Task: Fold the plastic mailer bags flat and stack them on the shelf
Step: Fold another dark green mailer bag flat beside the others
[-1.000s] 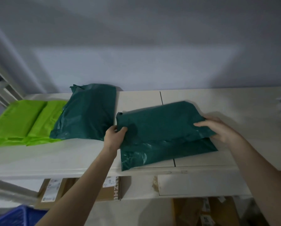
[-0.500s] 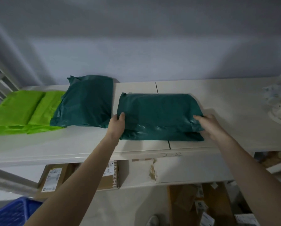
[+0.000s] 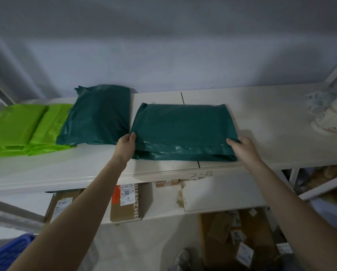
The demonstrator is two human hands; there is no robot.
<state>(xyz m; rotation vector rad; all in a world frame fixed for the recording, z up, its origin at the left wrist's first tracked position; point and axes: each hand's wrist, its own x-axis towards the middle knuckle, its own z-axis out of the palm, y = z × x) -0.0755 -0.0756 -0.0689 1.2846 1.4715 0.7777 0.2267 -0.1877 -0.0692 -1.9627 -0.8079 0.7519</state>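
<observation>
A folded dark green mailer bag (image 3: 184,130) lies flat on the white shelf (image 3: 261,122), squared to its front edge. My left hand (image 3: 125,146) grips the bag's left edge, thumb on top. My right hand (image 3: 243,146) holds the right edge, fingers curled at the fold. To the left lies another folded dark green bag (image 3: 99,116), overlapping a stack of bright green bags (image 3: 25,128).
White crumpled items (image 3: 328,112) sit at the shelf's right end by a metal upright. Cardboard boxes (image 3: 126,202) stand on the lower shelf and on the floor. A blue crate (image 3: 5,253) is at bottom left. The wall runs close behind the shelf.
The bag, tilted a second ago, has been turned square and pushed back onto the shelf. Both hands stay at its side edges.
</observation>
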